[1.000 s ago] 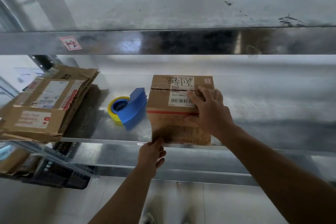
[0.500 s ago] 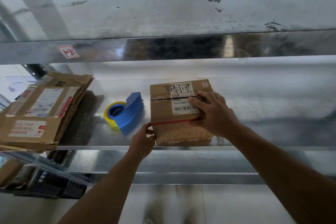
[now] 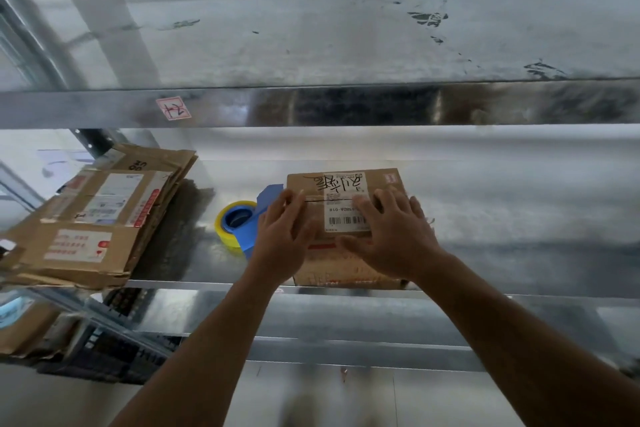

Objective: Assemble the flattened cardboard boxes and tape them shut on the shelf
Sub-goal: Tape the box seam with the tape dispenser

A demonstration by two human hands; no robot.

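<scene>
Set at the near edge of the shelf [image 3: 519,253], just right of the tape dispenser [image 3: 239,222]: one assembled cardboard box [image 3: 346,215], top flaps folded down, no tape apparent across the seam. Probably light and empty, so apt to slide on bare metal; stiff at the corners, likely springy along the flap seam. Best held down from above beside the seam, or taken by opposite side walls. Lying flat on top, both hands: left hand [image 3: 282,236] at the left part, fingers straight toward the seam; right hand [image 3: 391,236] spread over the right, fingers straight, gripping nothing. Well to the left, a stack of flattened boxes [image 3: 100,218].
</scene>
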